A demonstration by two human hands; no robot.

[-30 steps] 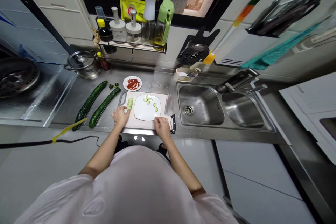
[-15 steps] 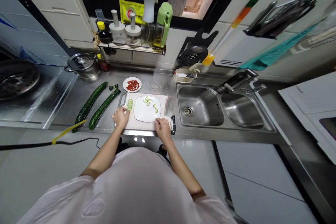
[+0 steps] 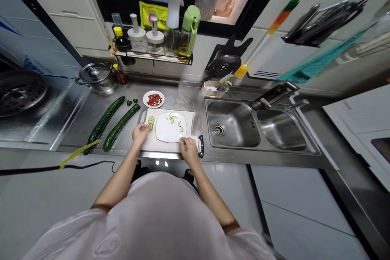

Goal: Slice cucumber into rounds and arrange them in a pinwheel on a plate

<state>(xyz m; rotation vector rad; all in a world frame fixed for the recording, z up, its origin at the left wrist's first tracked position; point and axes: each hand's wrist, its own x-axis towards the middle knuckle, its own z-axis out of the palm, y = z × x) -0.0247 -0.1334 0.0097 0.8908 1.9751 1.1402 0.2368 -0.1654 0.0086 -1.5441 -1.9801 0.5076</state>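
Note:
My left hand (image 3: 140, 134) is at the left part of the pale cutting board (image 3: 149, 145), thumb and fingertips pinched at the near end of a row of cucumber slices (image 3: 151, 119). A white square plate (image 3: 167, 133) lies on the board, bearing several thin cucumber pieces (image 3: 172, 118) in a curved pattern and more at its right side (image 3: 180, 126). By the plate's near right corner is my right hand (image 3: 189, 148), fingers curled together; what they hold, if anything, is hidden. Just right of it is a black handle with pale rivets (image 3: 201, 146).
Two whole cucumbers (image 3: 122, 127) and small cut ends (image 3: 129, 102) lie left of the board. Behind it stands a small plate (image 3: 161, 105) of chopped red pieces. A double sink (image 3: 233, 124) is on the right, a lidded pot (image 3: 99, 78) at the back left, a bottle rack (image 3: 155, 55) above.
My left hand has shifted slightly at the near end of the slice row, its fingers more pinched. My right hand keeps its place by the plate corner.

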